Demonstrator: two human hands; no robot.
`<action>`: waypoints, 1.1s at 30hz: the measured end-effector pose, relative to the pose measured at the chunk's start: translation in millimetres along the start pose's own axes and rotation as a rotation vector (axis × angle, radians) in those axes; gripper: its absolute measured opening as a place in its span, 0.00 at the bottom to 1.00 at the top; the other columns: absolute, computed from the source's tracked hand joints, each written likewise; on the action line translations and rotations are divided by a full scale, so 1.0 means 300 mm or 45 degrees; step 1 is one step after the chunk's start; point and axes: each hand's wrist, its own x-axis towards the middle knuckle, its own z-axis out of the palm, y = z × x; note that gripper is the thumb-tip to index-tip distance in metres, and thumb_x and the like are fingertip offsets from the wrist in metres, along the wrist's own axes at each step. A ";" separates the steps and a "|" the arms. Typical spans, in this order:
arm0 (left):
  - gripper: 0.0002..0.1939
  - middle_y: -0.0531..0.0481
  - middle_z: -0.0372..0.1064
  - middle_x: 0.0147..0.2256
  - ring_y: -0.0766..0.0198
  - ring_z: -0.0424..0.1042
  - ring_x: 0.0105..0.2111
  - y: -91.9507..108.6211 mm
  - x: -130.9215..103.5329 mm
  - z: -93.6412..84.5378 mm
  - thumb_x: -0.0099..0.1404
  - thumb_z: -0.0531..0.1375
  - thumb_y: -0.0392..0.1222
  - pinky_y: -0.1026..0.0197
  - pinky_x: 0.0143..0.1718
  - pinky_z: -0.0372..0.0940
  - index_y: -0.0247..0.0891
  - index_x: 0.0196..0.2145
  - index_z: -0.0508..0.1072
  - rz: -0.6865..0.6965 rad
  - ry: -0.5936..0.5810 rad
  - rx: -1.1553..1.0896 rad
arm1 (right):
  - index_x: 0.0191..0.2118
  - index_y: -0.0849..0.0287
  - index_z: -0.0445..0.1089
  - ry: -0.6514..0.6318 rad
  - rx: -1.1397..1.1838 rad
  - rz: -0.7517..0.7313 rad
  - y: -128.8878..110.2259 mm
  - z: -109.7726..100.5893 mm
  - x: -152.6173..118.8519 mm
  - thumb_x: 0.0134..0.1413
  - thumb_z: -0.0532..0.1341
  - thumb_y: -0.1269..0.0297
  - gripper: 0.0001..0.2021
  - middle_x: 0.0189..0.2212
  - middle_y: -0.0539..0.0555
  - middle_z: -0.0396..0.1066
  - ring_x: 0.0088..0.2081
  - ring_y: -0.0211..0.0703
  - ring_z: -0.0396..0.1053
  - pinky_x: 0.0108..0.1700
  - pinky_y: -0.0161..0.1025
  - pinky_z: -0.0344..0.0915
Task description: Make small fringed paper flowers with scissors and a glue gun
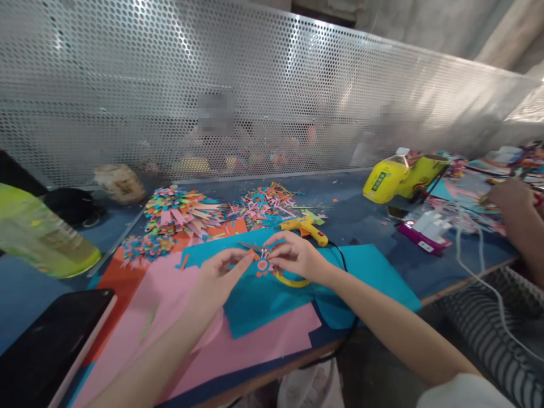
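A small pink and orange paper flower (262,265) hangs between my two hands above the blue paper (263,306). My right hand (300,256) pinches the flower at its right side with thumb and fingertips. My left hand (225,267) has thumb and forefinger pressed together on a small orange paper piece (254,254), close to the flower's left edge. Partly hidden behind and below my hands is a pair of scissors with a yellow handle (293,282); its blade points left. A yellow glue gun (306,228) lies just beyond my right hand.
Paper tassel flowers (178,212) and cut strips (266,201) lie along the back. Pink sheets (276,340) spread nearer me. A phone (51,340) and green bottle (46,232) are left; a yellow bottle (385,177) and purple box (425,238) right, near another person's hand (512,195). A perforated metal screen (255,85) stands behind.
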 end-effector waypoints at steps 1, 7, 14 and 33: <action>0.11 0.50 0.72 0.25 0.64 0.68 0.27 -0.002 0.001 -0.001 0.49 0.63 0.50 0.66 0.27 0.61 0.39 0.25 0.74 0.003 0.003 0.014 | 0.43 0.58 0.58 -0.005 0.004 -0.002 -0.001 -0.001 0.000 0.50 0.60 0.65 0.15 0.29 0.50 0.71 0.28 0.34 0.71 0.33 0.32 0.68; 0.11 0.51 0.72 0.27 0.64 0.69 0.29 -0.013 0.005 -0.007 0.50 0.62 0.50 0.66 0.30 0.61 0.39 0.25 0.74 0.038 -0.018 0.050 | 0.43 0.58 0.58 -0.007 0.022 -0.005 -0.005 -0.003 -0.002 0.49 0.61 0.65 0.15 0.29 0.49 0.71 0.29 0.34 0.71 0.34 0.33 0.68; 0.12 0.50 0.71 0.26 0.65 0.67 0.26 -0.009 0.001 -0.005 0.50 0.62 0.50 0.67 0.24 0.59 0.38 0.25 0.73 0.018 -0.025 0.040 | 0.43 0.59 0.59 -0.008 -0.013 -0.002 0.006 -0.005 -0.001 0.50 0.60 0.66 0.14 0.30 0.50 0.71 0.28 0.33 0.71 0.34 0.32 0.68; 0.09 0.51 0.73 0.28 0.64 0.70 0.30 0.000 -0.008 0.003 0.51 0.62 0.46 0.65 0.32 0.63 0.38 0.26 0.74 0.019 -0.070 -0.035 | 0.42 0.60 0.60 0.018 -0.025 -0.026 -0.009 0.002 -0.002 0.49 0.60 0.67 0.13 0.28 0.50 0.71 0.26 0.33 0.70 0.29 0.30 0.68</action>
